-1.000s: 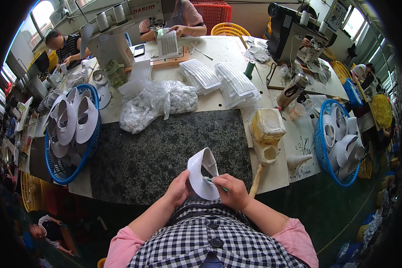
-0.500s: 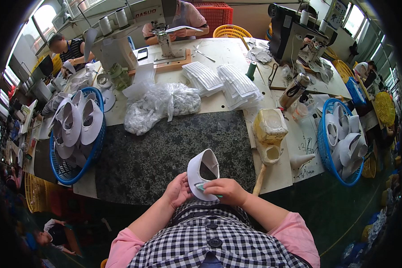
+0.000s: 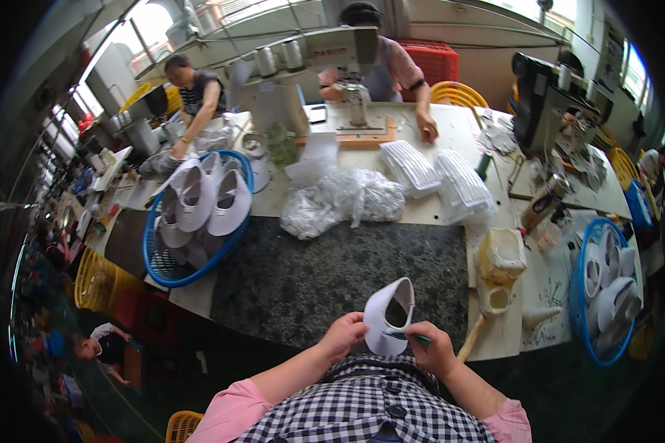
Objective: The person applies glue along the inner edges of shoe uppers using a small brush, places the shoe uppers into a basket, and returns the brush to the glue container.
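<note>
A white shoe upper [image 3: 380, 325], curved round with an oval opening, is held up over the table's near edge. My left hand [image 3: 345, 334] closes on its left side, fingers at the rim. My right hand [image 3: 436, 350], at the upper's right side, is closed round a slim green-handled tool [image 3: 419, 339]. The tool's narrow pale tip lies against the upper's lower surface, below the opening; I cannot make out its exact kind.
A dark speckled mat [image 3: 310, 273] covers the table before me. Blue baskets of white uppers stand left [image 3: 171, 279] and right [image 3: 585, 325]. Beyond lie a clear plastic bag [image 3: 340, 203] and stacked white pieces [image 3: 462, 184]. A crusted yellowish container [image 3: 501, 255] and co-workers are nearby.
The view has swung left, so the table sits further right. My left hand has gone from an open palm beside the upper to gripping its edge. Across the table, a co-worker's arm now reaches out.
</note>
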Action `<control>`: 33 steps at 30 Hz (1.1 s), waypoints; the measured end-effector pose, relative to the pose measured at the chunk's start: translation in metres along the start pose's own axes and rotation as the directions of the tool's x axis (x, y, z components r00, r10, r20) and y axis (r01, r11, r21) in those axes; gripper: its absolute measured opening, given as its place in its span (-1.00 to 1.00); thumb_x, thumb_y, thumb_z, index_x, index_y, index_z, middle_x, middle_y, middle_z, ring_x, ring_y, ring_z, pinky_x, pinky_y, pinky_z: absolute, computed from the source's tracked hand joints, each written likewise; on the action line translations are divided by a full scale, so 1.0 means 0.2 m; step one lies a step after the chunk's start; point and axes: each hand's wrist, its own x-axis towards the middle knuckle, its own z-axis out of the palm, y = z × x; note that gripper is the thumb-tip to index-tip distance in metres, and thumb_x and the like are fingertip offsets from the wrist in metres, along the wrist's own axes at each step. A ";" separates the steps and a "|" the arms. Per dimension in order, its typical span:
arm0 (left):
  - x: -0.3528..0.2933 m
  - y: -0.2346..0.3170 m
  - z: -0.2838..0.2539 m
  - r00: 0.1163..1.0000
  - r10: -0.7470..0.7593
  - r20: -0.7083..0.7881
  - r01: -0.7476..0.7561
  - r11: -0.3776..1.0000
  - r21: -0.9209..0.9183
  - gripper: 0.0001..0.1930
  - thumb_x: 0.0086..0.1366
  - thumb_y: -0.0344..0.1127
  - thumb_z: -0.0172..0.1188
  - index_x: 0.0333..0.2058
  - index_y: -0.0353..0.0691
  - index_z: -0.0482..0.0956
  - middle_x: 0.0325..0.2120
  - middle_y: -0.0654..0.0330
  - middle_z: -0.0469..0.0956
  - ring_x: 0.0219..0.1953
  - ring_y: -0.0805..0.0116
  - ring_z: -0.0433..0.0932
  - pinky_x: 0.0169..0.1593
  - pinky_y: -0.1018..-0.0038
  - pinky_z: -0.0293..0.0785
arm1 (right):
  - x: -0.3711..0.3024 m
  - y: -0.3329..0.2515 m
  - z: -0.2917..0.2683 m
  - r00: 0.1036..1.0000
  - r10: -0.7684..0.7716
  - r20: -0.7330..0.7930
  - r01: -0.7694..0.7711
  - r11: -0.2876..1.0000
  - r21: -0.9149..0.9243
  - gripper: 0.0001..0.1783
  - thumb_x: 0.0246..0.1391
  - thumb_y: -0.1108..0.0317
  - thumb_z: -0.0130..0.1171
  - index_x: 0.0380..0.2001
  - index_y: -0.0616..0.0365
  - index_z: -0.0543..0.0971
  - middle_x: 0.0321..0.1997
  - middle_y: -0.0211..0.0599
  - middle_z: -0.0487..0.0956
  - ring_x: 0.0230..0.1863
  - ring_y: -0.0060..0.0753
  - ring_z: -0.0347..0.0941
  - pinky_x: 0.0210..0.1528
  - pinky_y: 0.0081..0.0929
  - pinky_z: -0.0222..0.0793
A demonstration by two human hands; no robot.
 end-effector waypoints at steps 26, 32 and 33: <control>-0.43 1.54 -1.97 0.234 0.738 -0.633 -0.872 0.448 0.199 -0.56 0.19 -0.50 0.02 0.09 -0.30 0.38 -0.13 0.15 0.54 -0.14 0.37 0.53 -0.05 0.49 0.45 | 0.14 -0.04 0.48 0.873 0.439 -0.213 -0.372 0.881 0.293 -0.82 0.15 0.51 0.16 -0.18 0.17 0.46 -0.37 -0.42 0.48 -0.39 -0.68 0.37 -0.33 -0.69 0.32; -0.12 1.51 -2.12 0.175 0.664 -0.727 -0.704 0.601 0.378 -0.41 0.25 -0.30 0.13 0.21 -0.40 0.21 0.05 0.04 0.41 0.06 0.25 0.42 0.13 0.38 0.32 | 0.24 -0.15 0.50 0.552 0.731 -0.401 -0.334 0.634 0.697 -0.75 0.21 0.48 0.08 -0.05 0.07 0.37 -0.16 -0.30 0.47 -0.21 -0.40 0.50 -0.18 -0.33 0.56; -0.13 1.51 -2.14 0.147 0.662 -0.735 -0.708 0.589 0.389 -0.36 0.31 -0.20 0.08 0.26 -0.39 0.12 0.14 -0.01 0.33 0.13 0.21 0.36 0.18 0.33 0.28 | 0.25 -0.15 0.48 0.496 0.775 -0.391 -0.245 0.558 0.793 -0.74 0.23 0.45 0.06 -0.03 0.05 0.35 -0.14 -0.26 0.48 -0.18 -0.33 0.52 -0.15 -0.26 0.57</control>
